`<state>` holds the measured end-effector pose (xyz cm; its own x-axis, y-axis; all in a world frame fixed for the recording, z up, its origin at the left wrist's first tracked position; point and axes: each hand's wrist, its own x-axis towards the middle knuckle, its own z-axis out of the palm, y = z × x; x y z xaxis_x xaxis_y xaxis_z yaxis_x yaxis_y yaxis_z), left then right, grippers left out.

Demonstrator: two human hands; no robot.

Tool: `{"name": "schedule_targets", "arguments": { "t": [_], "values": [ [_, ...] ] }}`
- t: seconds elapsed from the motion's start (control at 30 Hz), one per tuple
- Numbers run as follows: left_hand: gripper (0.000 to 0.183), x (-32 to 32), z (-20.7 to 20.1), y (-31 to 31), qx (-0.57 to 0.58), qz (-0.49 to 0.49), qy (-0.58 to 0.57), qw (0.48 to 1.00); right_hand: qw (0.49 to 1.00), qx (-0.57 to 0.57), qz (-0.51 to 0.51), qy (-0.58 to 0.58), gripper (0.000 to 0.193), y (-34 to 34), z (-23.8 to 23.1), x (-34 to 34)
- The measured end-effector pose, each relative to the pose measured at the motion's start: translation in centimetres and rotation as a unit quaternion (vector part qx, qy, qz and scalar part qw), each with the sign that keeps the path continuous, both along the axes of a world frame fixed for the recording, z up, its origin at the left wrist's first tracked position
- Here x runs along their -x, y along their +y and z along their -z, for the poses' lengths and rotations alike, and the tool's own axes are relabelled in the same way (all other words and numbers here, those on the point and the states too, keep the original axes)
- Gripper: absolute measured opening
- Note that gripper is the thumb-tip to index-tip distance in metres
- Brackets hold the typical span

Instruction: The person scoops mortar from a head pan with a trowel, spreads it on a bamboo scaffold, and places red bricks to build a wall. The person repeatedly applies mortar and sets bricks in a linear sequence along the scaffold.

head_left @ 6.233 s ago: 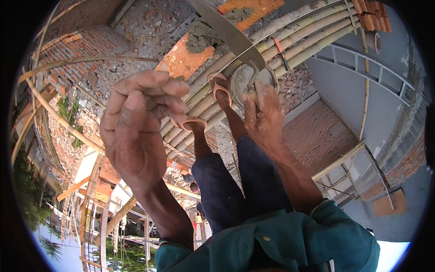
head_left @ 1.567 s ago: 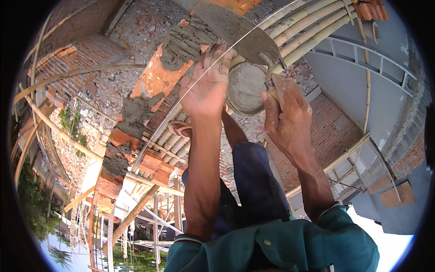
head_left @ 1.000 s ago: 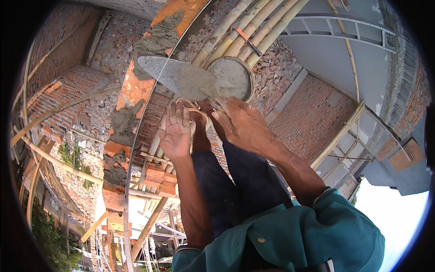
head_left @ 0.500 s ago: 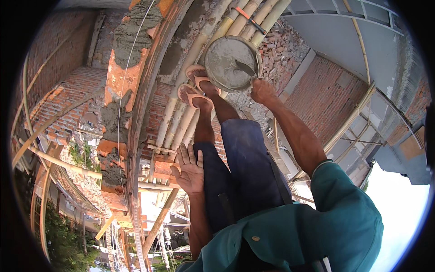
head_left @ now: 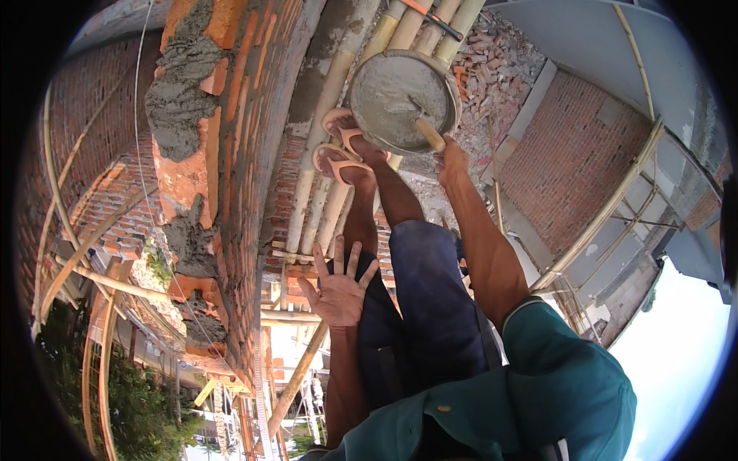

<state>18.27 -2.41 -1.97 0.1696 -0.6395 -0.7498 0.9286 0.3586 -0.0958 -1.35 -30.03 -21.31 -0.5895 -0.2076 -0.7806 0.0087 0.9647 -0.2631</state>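
Observation:
My right hand [head_left: 453, 163] is closed at the end of a trowel's wooden handle [head_left: 430, 134], by the near right rim of a round bucket [head_left: 455, 84]. The trowel's blade is sunk in the grey wet mortar [head_left: 396, 96] inside it, mostly hidden. Some of my right fingers are hard to make out. My left hand [head_left: 341, 295], palm up with fingers spread, holds nothing in front of my left thigh. To its left runs a brick wall [head_left: 184, 180] with patches of mortar along its top.
My sandalled feet [head_left: 342, 154] stand on bamboo poles [head_left: 311, 203] beside the bucket. A tool with an orange and black handle [head_left: 434, 19] lies across the poles beyond. Broken bricks [head_left: 500, 69] are heaped at right. A thin string [head_left: 140, 115] runs along the wall.
The trowel has turned, so its handle now shows and its blade is in the mortar. My left fingers have spread wider. The view has shifted, bringing more of the wall's face into sight.

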Motion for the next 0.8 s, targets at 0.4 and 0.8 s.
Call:
{"name": "schedule_targets", "arguments": {
  "t": [0.4, 0.8],
  "values": [
    [0.078, 0.0, 0.8, 1.4, -0.058, 0.047, -0.039, 0.996, 0.968, 0.077, 0.124, -0.206, 0.02, -4.1, -6.1, -10.3],
    [0.078, 0.9, 0.6, -0.1, -0.073, 0.005, 0.003, 0.997, 0.976, 0.06, 0.0, -0.211, 0.013, -4.3, -4.9, -14.9]
  ]
}}
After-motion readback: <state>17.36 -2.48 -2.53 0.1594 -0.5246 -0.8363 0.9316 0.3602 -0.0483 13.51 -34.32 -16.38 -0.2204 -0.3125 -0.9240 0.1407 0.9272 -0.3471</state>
